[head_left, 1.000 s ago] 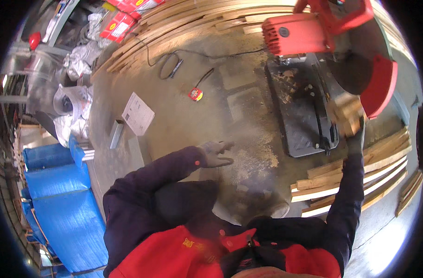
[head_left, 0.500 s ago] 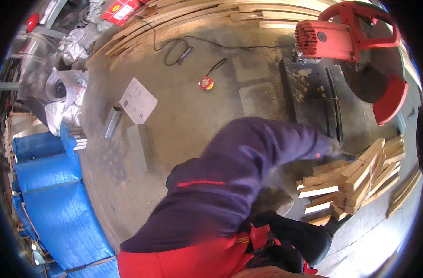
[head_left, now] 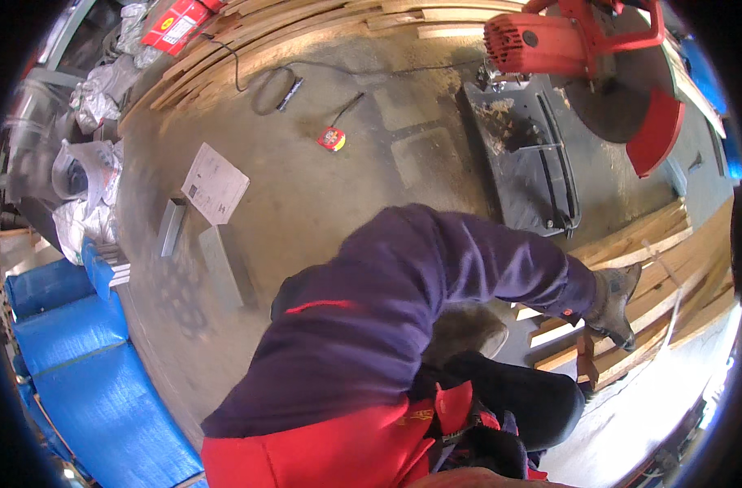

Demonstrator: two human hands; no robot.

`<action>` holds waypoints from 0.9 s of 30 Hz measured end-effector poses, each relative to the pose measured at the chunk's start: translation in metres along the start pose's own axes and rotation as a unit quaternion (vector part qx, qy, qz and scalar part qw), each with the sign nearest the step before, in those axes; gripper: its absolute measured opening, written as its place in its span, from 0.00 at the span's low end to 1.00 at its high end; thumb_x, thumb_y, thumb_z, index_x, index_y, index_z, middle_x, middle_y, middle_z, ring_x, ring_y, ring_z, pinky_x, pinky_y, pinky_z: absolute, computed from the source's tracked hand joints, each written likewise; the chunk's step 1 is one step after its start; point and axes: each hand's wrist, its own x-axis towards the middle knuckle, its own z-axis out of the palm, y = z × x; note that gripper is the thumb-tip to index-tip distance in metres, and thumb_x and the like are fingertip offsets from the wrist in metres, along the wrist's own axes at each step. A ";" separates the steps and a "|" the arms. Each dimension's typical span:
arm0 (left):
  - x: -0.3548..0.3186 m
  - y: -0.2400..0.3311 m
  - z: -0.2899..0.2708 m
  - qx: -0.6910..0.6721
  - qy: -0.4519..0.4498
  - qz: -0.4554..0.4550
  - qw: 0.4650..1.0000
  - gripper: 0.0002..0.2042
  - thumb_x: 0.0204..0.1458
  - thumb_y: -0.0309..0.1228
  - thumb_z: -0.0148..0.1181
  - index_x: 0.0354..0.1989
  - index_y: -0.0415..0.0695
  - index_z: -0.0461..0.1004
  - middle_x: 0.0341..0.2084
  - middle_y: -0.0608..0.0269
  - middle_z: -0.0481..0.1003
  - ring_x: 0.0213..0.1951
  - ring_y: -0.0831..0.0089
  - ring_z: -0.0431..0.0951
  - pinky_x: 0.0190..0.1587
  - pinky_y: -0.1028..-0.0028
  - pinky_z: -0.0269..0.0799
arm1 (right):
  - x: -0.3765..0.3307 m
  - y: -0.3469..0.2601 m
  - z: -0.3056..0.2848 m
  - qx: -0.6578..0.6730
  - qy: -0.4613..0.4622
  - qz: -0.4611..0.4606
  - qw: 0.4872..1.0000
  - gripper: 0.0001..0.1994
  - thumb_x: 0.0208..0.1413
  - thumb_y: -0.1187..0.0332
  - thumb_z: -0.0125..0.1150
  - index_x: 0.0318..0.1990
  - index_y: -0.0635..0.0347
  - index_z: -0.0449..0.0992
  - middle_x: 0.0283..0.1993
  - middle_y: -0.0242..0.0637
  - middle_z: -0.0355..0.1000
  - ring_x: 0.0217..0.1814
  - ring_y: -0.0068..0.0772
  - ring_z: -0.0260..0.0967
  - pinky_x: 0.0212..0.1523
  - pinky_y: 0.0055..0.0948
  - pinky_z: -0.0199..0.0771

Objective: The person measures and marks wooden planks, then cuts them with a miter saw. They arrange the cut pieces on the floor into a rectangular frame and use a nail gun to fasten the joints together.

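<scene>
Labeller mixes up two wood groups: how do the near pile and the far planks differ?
The left hand is over the near pile; no hand shows at the far planks. A thin pale strand crosses the near pile; none shows across the far planks. Both are long, pale timber pieces.

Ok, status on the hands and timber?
Left hand at timber strips, grip unclear. Right hand not visible. Red saw beyond, clear of left hand.

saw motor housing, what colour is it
The motor housing is red, best seen in the head view.
</scene>
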 end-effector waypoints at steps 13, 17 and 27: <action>-0.169 -0.057 -0.124 0.088 0.257 0.221 0.937 0.72 0.33 0.43 0.88 0.79 0.44 0.33 0.74 0.53 0.55 0.74 0.62 0.55 0.73 0.60 0.57 | 0.014 -0.211 0.243 0.000 -0.380 -0.267 0.886 0.26 0.73 0.58 0.52 0.74 0.56 0.62 0.73 0.37 0.63 0.74 0.35 0.60 0.73 0.37 0.62; -0.236 -0.103 -0.162 0.028 0.319 0.188 0.929 0.67 0.40 0.42 0.84 0.79 0.40 0.33 0.75 0.49 0.53 0.74 0.62 0.55 0.74 0.62 0.54 | -0.038 -0.169 0.389 -0.075 -0.375 -0.192 0.904 0.26 0.72 0.53 0.52 0.69 0.61 0.66 0.64 0.35 0.71 0.69 0.33 0.66 0.71 0.38 0.62; -0.395 -0.302 -0.469 0.347 0.597 -0.243 0.681 0.41 0.54 0.48 0.70 0.73 0.43 0.60 0.66 0.47 0.70 0.68 0.53 0.69 0.68 0.56 0.65 | -0.103 -0.035 0.499 0.145 -0.416 0.022 0.898 0.41 0.64 0.38 0.54 0.73 0.62 0.59 0.66 0.46 0.68 0.66 0.44 0.69 0.68 0.45 0.69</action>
